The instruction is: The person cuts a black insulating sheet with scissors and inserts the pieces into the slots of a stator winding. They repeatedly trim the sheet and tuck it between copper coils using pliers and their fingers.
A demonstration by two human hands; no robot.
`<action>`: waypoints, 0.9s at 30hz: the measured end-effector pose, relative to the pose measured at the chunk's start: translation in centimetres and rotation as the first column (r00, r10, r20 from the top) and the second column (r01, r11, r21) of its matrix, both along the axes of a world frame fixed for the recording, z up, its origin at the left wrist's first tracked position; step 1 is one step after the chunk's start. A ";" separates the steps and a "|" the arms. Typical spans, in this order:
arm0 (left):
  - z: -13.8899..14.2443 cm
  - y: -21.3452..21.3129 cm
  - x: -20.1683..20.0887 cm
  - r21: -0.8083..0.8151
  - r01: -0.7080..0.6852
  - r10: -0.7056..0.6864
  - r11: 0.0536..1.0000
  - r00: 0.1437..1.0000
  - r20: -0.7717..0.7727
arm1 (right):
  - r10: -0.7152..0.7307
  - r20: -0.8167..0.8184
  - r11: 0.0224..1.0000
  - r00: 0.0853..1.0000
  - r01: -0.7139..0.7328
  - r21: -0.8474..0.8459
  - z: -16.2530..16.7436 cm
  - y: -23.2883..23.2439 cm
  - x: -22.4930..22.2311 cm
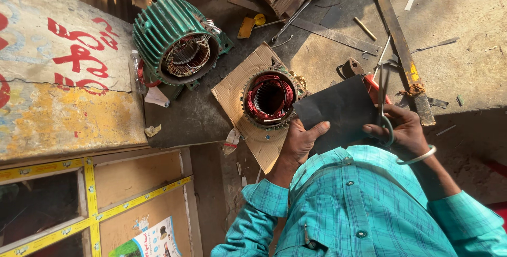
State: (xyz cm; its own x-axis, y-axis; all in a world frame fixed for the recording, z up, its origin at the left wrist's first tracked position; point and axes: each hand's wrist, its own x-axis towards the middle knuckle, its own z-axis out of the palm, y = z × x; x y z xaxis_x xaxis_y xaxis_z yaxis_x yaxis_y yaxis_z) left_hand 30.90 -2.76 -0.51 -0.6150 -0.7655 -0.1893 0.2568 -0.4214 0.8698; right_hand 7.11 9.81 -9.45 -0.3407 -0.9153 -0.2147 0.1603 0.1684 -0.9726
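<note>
Left hand: the left hand pinches the near left edge of a dark sheet, thumb laid on top, fingers curled underneath and closed on it.
Right hand: the right hand has its fingers through the loops of a pair of scissors, closed round them, blades pointing away from the body along the sheet's right edge. Whether the blades are parted I cannot tell.
Dark sheet: held up in front of the chest, between the two hands, above the floor and not resting on anything.
How it will handle: it looks thin, light and flat, fairly stiff like insulating paper, since it holds its shape from one corner. Likely to crease if squeezed hard; an edge grip close to the cut line seems the best hold.
Beyond the left hand: a motor core with red windings sits on a piece of cardboard, just past the sheet's far left corner.
Further left: a green ribbed motor housing lies on its side.
Beyond the right hand: a rusty flat bar and a spanner lie on the concrete floor.
</note>
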 end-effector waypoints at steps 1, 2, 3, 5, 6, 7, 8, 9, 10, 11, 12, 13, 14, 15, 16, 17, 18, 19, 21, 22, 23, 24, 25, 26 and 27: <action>0.1 0.0 -0.1 -0.034 -0.007 0.008 0.999 1.000 0.013 | -0.003 0.028 0.999 1.000 0.004 -0.043 0.2 0.0 0.3; 0.2 0.0 -0.1 -0.008 0.000 0.000 1.000 1.000 0.023 | -0.003 0.056 0.996 0.998 0.008 -0.086 0.6 0.0 0.6; 0.3 -0.2 -0.1 0.019 0.005 -0.006 1.000 0.999 0.031 | 0.000 0.084 0.992 0.996 0.011 -0.129 1.0 0.0 0.6; 0.6 -0.7 0.1 0.058 -0.017 0.015 0.998 0.999 0.047 | -0.022 0.102 0.997 0.995 0.029 -0.077 2.1 -0.1 0.2; 0.8 -1.1 0.2 0.071 -0.045 0.041 0.996 0.998 0.055 | -0.032 0.110 0.998 0.993 0.038 -0.051 2.5 -0.2 -0.1; 1.0 -1.4 0.4 0.084 -0.071 0.066 0.994 0.996 0.063 | -0.003 0.091 0.999 0.996 0.008 -0.046 3.0 -0.3 -0.5; 1.2 -1.7 0.6 0.062 -0.080 0.073 0.995 0.993 0.098 | 0.024 0.072 0.999 0.997 -0.022 -0.041 3.4 -0.3 -1.0; 1.5 -2.0 0.8 0.039 -0.086 0.080 0.996 0.988 0.132 | 0.051 0.052 0.998 0.997 -0.049 -0.035 3.7 -0.4 -1.5; 1.8 -2.3 1.1 0.018 -0.090 0.086 0.996 0.983 0.165 | 0.061 0.049 0.998 0.997 -0.060 -0.018 3.9 -0.5 -1.9; 2.1 -2.5 1.4 -0.069 -0.054 0.070 0.996 0.968 0.242 | 0.070 0.046 0.998 0.996 -0.070 -0.001 4.1 -0.6 -2.3; 2.4 -2.6 1.7 -0.152 -0.011 0.059 0.988 0.946 0.319 | 0.078 0.045 0.997 0.996 -0.079 0.016 4.2 -0.6 -2.5; 2.8 -2.8 2.0 -0.230 0.039 0.056 0.972 0.917 0.394 | 0.077 0.059 0.997 0.995 -0.076 -0.018 4.2 -0.7 -2.6; 3.1 -2.9 2.2 -0.275 0.118 0.016 0.954 0.897 0.442 | 0.075 0.073 0.996 0.994 -0.072 -0.052 4.3 -0.8 -2.8; 3.4 -3.1 2.3 -0.315 0.198 -0.020 0.928 0.872 0.489 | 0.075 0.087 0.994 0.993 -0.068 -0.087 4.5 -1.0 -2.8; 3.6 -3.2 2.4 -0.349 0.276 -0.050 0.895 0.842 0.538 | 0.045 0.097 0.994 0.994 -0.035 -0.108 4.7 -1.1 -2.8; 3.7 -3.3 2.4 -0.342 0.323 -0.075 0.882 0.814 0.576 | 0.017 0.108 0.992 0.994 -0.003 -0.130 4.9 -1.3 -2.7; 3.8 -3.3 2.3 -0.333 0.369 -0.099 0.868 0.784 0.612 | -0.011 0.119 0.988 0.993 0.030 -0.151 5.2 -1.4 -2.6; 3.8 -3.3 2.3 -0.320 0.414 -0.122 0.852 0.752 0.648 | -0.025 0.107 0.986 0.994 0.042 -0.159 5.5 -1.6 -2.5; 3.5 -3.2 1.9 -0.352 0.401 -0.120 0.846 0.785 0.607 | -0.053 0.083 0.982 0.995 0.067 -0.176 6.1 -1.9 -2.3; 3.3 -3.1 1.8 -0.367 0.397 -0.121 0.841 0.800 0.587 | -0.064 0.049 0.982 0.997 0.072 -0.175 6.4 -2.0 -2.2; 3.1 -3.0 1.7 -0.336 0.377 -0.127 0.863 0.806 0.578 | -0.076 0.015 0.982 0.997 0.078 -0.175 6.6 -2.1 -2.1; 2.9 -2.9 1.7 -0.303 0.359 -0.135 0.883 0.811 0.569 | -0.090 -0.018 0.981 0.996 0.085 -0.174 6.8 -2.1 -2.1; 2.6 -2.8 1.7 -0.267 0.340 -0.142 0.902 0.817 0.559 | -0.092 -0.020 0.980 0.996 0.087 -0.177 7.0 -2.1 -2.1; 2.4 -2.8 1.7 -0.197 0.301 -0.176 0.933 0.861 0.478 | -0.094 -0.023 0.980 0.995 0.089 -0.180 7.0 -2.1 -2.2; 2.3 -2.8 1.7 -0.122 0.265 -0.199 0.956 0.899 0.391 | -0.094 -0.025 0.979 0.995 0.088 -0.185 7.1 -2.1 -2.2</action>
State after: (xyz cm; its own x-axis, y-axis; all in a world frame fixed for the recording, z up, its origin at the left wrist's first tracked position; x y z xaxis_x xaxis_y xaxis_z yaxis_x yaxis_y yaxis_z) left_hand 32.64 -5.59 1.75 -0.6894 -0.6503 -0.3192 -0.1845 -0.2685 0.9454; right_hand 4.92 7.75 -2.39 -0.4288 -0.9028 -0.0335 0.1342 -0.0270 -0.9906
